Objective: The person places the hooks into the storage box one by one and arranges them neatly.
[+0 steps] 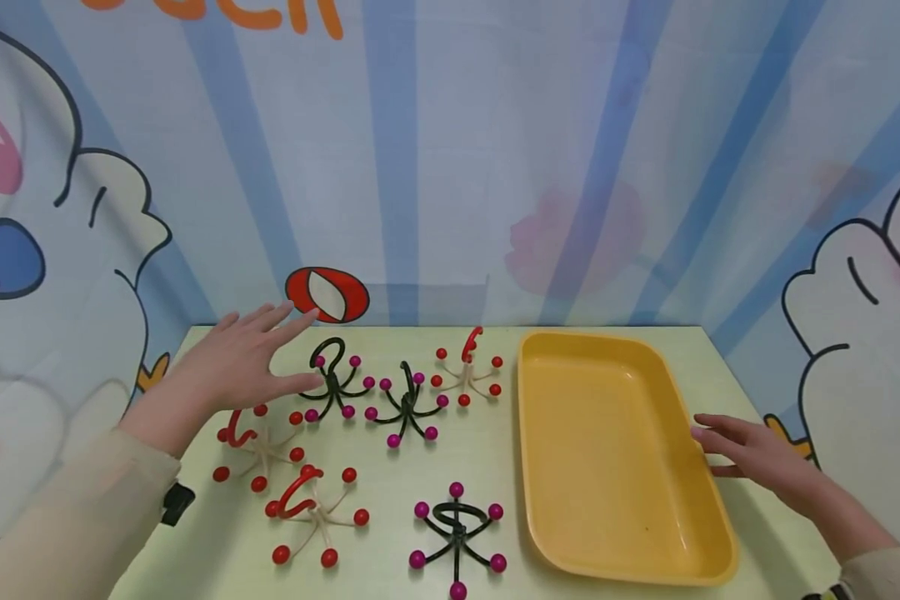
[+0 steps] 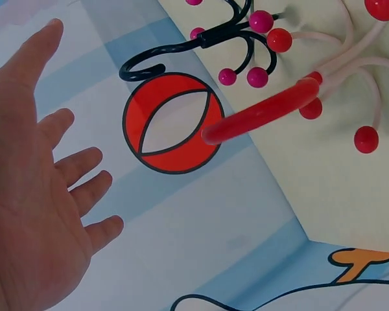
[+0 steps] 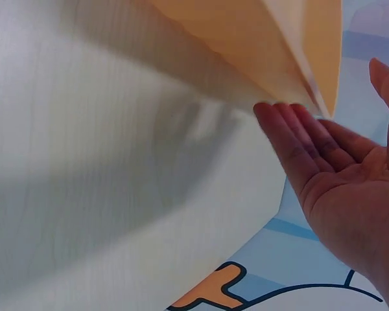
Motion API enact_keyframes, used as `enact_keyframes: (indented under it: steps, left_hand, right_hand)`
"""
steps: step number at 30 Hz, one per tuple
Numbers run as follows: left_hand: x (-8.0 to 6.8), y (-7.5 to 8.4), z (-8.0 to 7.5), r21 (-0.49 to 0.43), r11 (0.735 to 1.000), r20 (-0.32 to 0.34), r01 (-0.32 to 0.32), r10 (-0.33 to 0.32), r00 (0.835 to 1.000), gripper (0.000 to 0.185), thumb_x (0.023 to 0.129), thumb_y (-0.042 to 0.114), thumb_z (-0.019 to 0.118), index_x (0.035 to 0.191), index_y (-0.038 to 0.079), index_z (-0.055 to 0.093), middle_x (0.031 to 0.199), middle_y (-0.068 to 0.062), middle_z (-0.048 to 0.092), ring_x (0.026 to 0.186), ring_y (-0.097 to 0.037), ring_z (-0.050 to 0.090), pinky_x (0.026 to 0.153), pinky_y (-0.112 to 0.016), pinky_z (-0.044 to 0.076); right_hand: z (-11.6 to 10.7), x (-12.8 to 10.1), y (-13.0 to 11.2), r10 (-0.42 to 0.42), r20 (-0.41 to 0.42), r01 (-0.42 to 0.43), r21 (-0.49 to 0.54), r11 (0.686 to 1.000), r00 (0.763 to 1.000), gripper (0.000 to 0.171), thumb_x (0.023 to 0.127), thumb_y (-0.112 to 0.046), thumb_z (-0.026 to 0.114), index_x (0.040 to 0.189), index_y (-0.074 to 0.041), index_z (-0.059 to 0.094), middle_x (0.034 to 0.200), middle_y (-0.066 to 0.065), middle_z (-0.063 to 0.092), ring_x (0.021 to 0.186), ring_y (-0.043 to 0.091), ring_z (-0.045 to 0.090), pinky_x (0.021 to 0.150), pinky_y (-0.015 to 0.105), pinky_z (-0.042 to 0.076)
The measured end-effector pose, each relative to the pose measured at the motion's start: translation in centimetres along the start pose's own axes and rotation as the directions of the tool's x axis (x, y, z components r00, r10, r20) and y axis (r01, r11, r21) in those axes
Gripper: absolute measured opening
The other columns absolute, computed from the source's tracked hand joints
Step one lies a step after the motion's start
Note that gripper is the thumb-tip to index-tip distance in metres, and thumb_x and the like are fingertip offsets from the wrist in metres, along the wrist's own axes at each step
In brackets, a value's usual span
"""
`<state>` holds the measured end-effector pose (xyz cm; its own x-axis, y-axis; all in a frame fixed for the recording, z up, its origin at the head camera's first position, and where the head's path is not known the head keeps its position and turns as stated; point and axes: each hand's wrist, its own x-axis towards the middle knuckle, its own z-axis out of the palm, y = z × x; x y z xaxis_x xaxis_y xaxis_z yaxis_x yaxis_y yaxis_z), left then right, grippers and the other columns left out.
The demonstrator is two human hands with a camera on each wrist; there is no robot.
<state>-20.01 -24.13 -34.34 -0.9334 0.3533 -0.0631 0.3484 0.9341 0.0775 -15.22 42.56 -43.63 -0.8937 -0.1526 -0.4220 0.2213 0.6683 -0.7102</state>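
Observation:
My left hand (image 1: 240, 358) hovers at the table's back left with fingers spread, holding nothing. Below its wrist stands a red-and-cream scalp massager (image 1: 262, 448) with ball-tipped legs and a hooked handle. Just right of the fingers is a black scalp massager (image 1: 333, 385) with magenta balls; a second black one (image 1: 407, 406) stands beside it. My right hand (image 1: 757, 454) has fairly straight fingers at the right rim of a yellow tray (image 1: 528, 467). In the right wrist view its fingertips (image 3: 264, 111) meet the tray's outer side (image 3: 259, 39). The tray's inside shows nothing in it.
Another red massager (image 1: 317, 515) stands front left, one more (image 1: 467, 375) at the back by the tray. A third black one (image 1: 458, 533) is at the front, left of the tray. A printed cloth backdrop (image 1: 450, 208) rises behind the table.

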Motion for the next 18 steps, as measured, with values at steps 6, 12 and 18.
enact_keyframes:
  steps: [6, 12, 18]
  left_hand:
    - [1.1, 0.1, 0.4, -0.059, 0.998, 0.022, -0.021, 0.023, 0.999, 0.097, 0.094, 0.068, 0.070, 0.168, 0.013, 0.036, 0.169, -0.028, 0.033, 0.151, -0.055, 0.036, 0.119, -0.074, 0.029]
    - [2.0, 0.3, 1.0, -0.156, 0.988, 0.077, 0.022, -0.010, 0.997, 0.104, 0.090, 0.065, 0.077, 0.169, 0.014, 0.033, 0.168, -0.027, 0.035, 0.150, -0.054, 0.038, 0.112, -0.073, 0.041]
    - [3.0, 0.4, 1.6, -0.216, 0.975, 0.086, 0.042, -0.024, 0.996, 0.102, 0.088, 0.051, 0.086, 0.169, 0.015, 0.034, 0.165, -0.028, 0.041, 0.147, -0.052, 0.043, 0.110, -0.072, 0.043]
  right_hand:
    - [0.4, 0.2, 0.6, -0.006, -0.010, 0.006, 0.012, 1.000, 1.000, 0.075, 0.115, -0.042, 0.049, 0.159, 0.016, 0.032, 0.158, 0.038, 0.042, 0.136, 0.049, 0.057, 0.092, 0.044, 0.063]
    - [0.7, 0.3, 1.3, -0.025, -0.042, 0.027, 0.044, 0.999, 0.999, 0.073, 0.113, -0.038, 0.054, 0.158, 0.016, 0.034, 0.154, 0.036, 0.049, 0.131, 0.044, 0.062, 0.089, 0.041, 0.064]
    - [0.8, 0.5, 1.7, -0.027, -0.066, 0.030, 0.053, 0.998, 0.997, 0.072, 0.112, -0.037, 0.058, 0.159, 0.014, 0.036, 0.150, 0.033, 0.055, 0.126, 0.039, 0.067, 0.088, 0.041, 0.064]
